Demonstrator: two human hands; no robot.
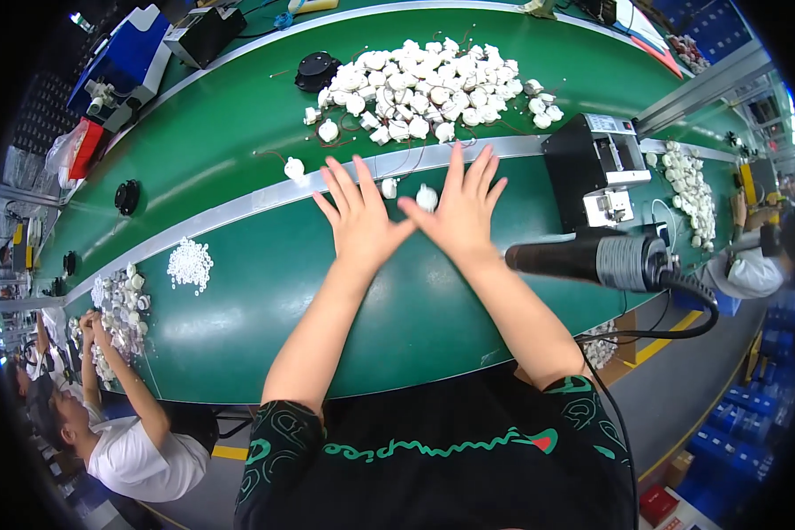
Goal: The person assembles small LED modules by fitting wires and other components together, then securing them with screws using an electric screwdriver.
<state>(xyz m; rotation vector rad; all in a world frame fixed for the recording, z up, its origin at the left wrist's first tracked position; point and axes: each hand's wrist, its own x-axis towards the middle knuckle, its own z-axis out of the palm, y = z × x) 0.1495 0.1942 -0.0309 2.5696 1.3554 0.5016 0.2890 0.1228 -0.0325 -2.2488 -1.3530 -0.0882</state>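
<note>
White plastic part lies between the splayed, empty left hand and right hand.

One head-worn fisheye view looks steeply down from above the person's chest onto the green tabletop, close in, forearms entering from the lower edge. It faces across the belt toward its far side; straight edges bow near the dark round rim.

Hidden: green belt beneath both flat hands | Partly covered: small white part behind right hand | Too small: wire ends in white parts heap | Cut off: co-worker, lower left rim
</note>
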